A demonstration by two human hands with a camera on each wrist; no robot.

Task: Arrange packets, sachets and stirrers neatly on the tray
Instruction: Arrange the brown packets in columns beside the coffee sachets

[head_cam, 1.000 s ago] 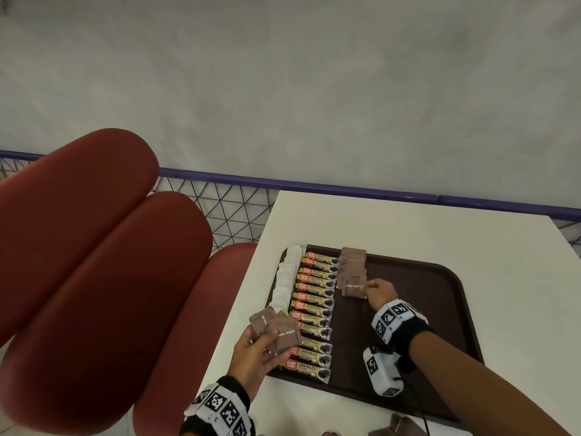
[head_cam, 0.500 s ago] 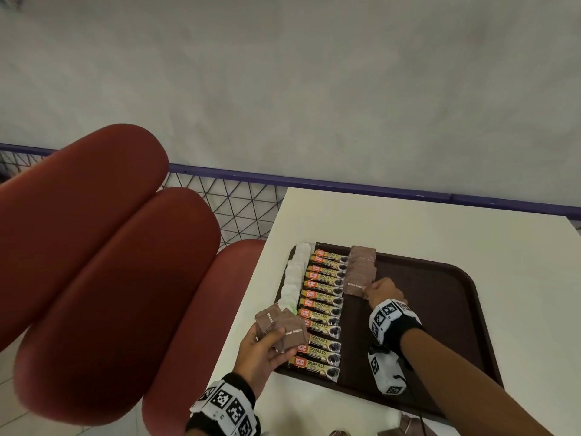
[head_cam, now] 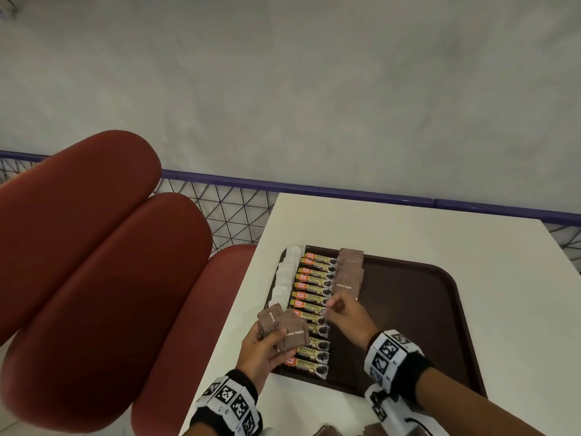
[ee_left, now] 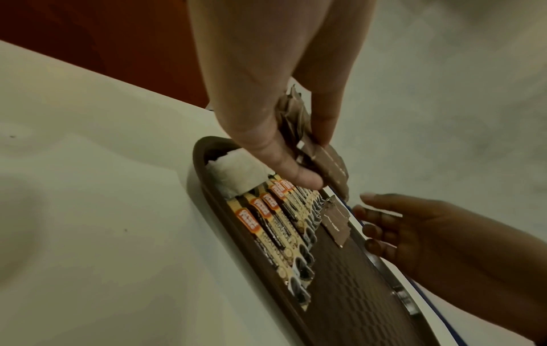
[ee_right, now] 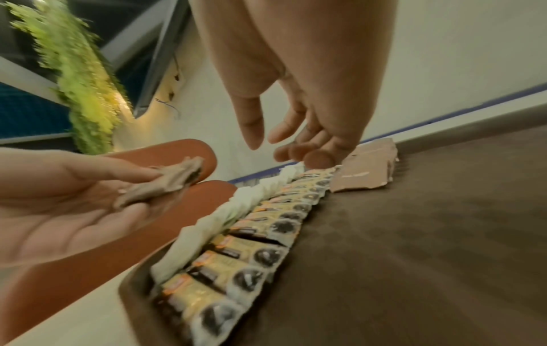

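Red padded seating (head_cam: 94, 247) adjoins the white table (head_cam: 408, 234) on its left. A purple rail (head_cam: 283, 184) over wire mesh (head_cam: 226, 215) runs behind it. Green foliage (ee_right: 80, 77) hangs beyond.

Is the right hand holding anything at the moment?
No. The right hand is empty, fingers loosely spread above the tray.

Looks like a café or canteen seating area: I'm at a white table (head_cam: 393, 228) next to a red padded bench seat (head_cam: 94, 262), with a brown serving tray (head_cam: 440, 309) of coffee sachets (head_cam: 314, 297) and brown sugar packets (head_cam: 347, 275). Purple rail (head_cam: 283, 180) with wire mesh, greenery (ee_right: 80, 82) on the wall.
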